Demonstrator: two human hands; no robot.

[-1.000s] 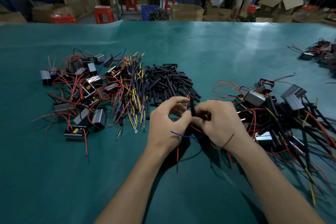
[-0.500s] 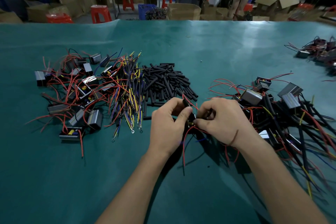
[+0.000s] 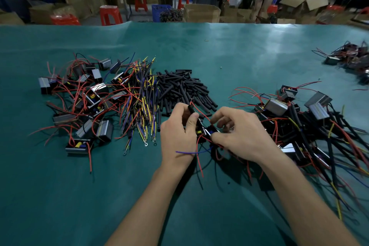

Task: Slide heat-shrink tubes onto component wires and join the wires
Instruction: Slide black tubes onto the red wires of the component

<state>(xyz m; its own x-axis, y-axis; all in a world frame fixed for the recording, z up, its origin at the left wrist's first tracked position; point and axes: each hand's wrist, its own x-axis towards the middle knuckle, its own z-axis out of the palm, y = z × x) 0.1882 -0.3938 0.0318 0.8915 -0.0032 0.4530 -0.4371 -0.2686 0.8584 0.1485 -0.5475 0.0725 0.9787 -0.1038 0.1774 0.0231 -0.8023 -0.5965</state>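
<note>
Head view. The left hand [image 3: 177,136] and right hand [image 3: 237,136] meet above the green tabletop [image 3: 199,52], just in front of the heap of black tubes [image 3: 183,90]. The step in hand appears to be threading a tube onto a red wire [image 3: 201,113] of the small component [image 3: 207,131] held between the hands. To do it well, the wire end should be kept straight and the tube pushed well back from the bare tip, so that the joint can be made first and covered afterwards.

Grip, left: thumb and fingers are curled and pinch a single black tube [image 3: 191,109], tilted, with the red wire rising beside its top; whether the wire is already inside cannot be told. Grip, right: thumb and forefinger pinch at the component and its wires, the other fingers loosely bent above. A blue wire [image 3: 185,152] trails across the left wrist. Untouched components [image 3: 83,104] lie at left, loose wires [image 3: 139,106] beside them, and finished pieces [image 3: 311,126] at right.
</note>
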